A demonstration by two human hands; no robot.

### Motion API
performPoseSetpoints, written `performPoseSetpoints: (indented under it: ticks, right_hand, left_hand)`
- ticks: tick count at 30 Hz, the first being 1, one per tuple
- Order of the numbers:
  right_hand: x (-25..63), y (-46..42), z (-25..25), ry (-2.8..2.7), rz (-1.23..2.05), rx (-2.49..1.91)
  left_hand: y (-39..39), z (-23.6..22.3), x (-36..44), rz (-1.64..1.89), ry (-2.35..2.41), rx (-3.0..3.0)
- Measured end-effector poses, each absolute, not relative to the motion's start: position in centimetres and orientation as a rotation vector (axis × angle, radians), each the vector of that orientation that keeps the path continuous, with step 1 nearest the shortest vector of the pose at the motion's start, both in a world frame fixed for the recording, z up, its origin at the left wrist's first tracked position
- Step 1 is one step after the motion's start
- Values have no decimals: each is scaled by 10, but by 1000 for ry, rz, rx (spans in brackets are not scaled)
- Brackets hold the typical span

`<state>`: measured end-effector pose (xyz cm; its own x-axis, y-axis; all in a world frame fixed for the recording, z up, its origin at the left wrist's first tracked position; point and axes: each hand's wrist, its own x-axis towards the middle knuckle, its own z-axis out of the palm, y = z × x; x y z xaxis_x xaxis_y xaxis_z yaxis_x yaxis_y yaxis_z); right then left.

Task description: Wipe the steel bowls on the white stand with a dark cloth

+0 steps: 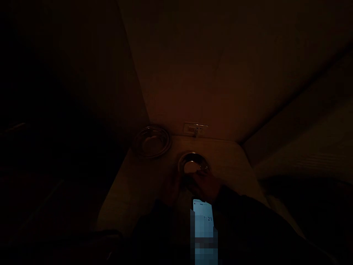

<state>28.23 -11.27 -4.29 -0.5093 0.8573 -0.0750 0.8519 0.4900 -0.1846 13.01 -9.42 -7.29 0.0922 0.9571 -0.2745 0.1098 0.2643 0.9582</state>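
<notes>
The scene is very dark. A small steel bowl (192,163) stands on a pale tabletop (138,184). My right hand (205,183) rests at the bowl's near rim, in a dark sleeve; its fingers look curled there, but the grip is too dim to make out. My left hand (173,187) is a faint shape just left of the bowl, its fingers lost in the dark. A lit phone (203,224) stands upright below the hands, screen glowing blue-white.
A larger steel plate (151,141) lies at the table's far left corner. A wall socket (195,129) sits just behind the table. A bed or cushion edge (303,154) runs along the right. The left side is black.
</notes>
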Motion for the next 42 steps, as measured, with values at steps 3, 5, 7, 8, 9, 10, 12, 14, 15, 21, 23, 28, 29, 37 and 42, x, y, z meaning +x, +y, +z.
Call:
performPoseSetpoints:
  ticks: [3, 5, 7, 8, 9, 10, 12, 14, 15, 21, 23, 28, 29, 37, 42]
  right_hand:
    - [279, -110, -36, -2699, 346, -1607]
    - [287, -110, -32, -2760, 372, -1564]
    - [298, -110, -29, -2814, 394, -1513]
    - [301, -109, -28, -2831, 406, -1502]
    - [302, -107, -28, -2844, 422, -1507]
    - [300, -103, -28, -2849, 441, -1537]
    - [290, -94, -30, -2844, 475, -1635]
    - [277, -82, -34, -2818, 422, -1742]
    - [271, -76, -35, -2790, 352, -1801]
    - [262, -63, -42, -2572, 124, -2095]
    - [264, -64, -41, -2633, 263, -2013]
    - [271, -63, -38, -2905, 644, -1676]
    - [272, -63, -39, -2893, 617, -1664]
    - [266, -57, -46, -2513, 269, -2134]
    - [269, -58, -43, -2681, 453, -1884]
  left_hand:
    - [-97, -74, 130, 941, 1338, 1135]
    - [-94, -75, 130, 926, 1352, 1129]
    - [-92, -76, 130, 906, 1320, 1118]
    - [-91, -77, 131, 898, 1296, 1123]
    - [-91, -77, 132, 888, 1282, 1129]
    - [-91, -77, 133, 876, 1279, 1136]
    - [-92, -77, 134, 855, 1290, 1161]
    - [-92, -77, 135, 852, 1311, 1192]
    - [-92, -77, 135, 869, 1328, 1214]
    - [-92, -78, 135, 911, 1380, 1217]
    - [-91, -77, 135, 915, 1392, 1221]
    - [-89, -77, 138, 952, 1417, 1242]
    - [-89, -77, 138, 943, 1433, 1242]
    - [-89, -75, 141, 934, 1380, 1250]
    - [-87, -73, 141, 940, 1453, 1249]
